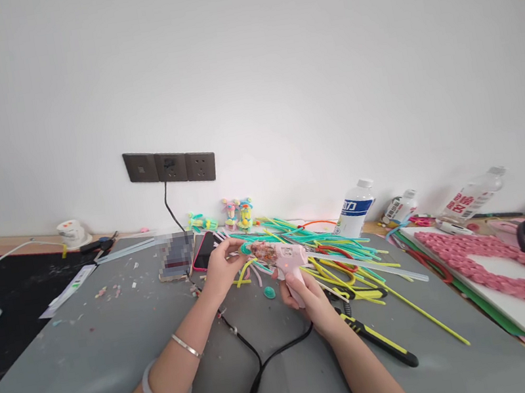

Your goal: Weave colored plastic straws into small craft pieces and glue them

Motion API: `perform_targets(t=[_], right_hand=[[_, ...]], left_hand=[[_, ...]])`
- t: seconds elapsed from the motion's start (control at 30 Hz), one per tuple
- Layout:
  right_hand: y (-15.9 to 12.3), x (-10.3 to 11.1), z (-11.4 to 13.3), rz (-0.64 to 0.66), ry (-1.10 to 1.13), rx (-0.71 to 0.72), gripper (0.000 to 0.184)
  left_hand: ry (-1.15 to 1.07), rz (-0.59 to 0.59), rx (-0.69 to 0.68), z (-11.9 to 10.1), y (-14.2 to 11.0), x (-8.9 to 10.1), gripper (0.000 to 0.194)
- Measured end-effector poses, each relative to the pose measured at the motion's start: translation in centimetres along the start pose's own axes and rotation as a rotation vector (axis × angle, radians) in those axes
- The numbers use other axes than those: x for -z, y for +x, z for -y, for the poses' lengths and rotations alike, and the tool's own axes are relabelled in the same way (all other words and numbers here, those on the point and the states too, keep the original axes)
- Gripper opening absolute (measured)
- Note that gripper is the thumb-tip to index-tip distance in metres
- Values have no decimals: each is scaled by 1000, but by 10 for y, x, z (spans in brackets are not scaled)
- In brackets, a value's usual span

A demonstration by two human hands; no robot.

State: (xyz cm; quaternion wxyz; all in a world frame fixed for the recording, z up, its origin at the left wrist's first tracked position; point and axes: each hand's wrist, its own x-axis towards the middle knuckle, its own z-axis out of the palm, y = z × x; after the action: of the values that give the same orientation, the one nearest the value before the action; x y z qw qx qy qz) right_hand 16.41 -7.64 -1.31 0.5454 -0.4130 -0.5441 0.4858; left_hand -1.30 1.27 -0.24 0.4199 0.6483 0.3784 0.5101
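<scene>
My right hand (pixel 307 299) is wrapped round the grip of a pink glue gun (pixel 290 257), whose clear glue stick (pixel 377 264) sticks out behind to the right. The gun's stained nozzle end points left, towards my left hand (pixel 224 266). Between the fingertips of that hand is a small teal pipe-cleaner piece (pixel 245 249), right at the nozzle; whether the two touch I cannot tell. A round teal piece (pixel 269 292) lies on the grey mat just below the gun. Black cable (pixel 286 345) runs from beneath my right hand towards me.
Pipe cleaners (pixel 318 234) in teal and yellow spread behind the gun. Yellow-black pliers (pixel 380 340) lie at right, near a white bottle (pixel 355 208). Small pipe-cleaner figures (pixel 238 213) stand by the wall. Two phones (pixel 204 251) lie left of them. A pink braided ring (pixel 497 265) rests far right.
</scene>
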Motion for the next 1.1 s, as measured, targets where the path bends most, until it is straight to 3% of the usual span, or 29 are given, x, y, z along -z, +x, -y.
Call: perform_targets(t=[1.1], right_hand=[[2, 1, -4, -47, 1, 33, 46]], left_hand=[[-45, -26, 1, -4, -1, 0, 25]])
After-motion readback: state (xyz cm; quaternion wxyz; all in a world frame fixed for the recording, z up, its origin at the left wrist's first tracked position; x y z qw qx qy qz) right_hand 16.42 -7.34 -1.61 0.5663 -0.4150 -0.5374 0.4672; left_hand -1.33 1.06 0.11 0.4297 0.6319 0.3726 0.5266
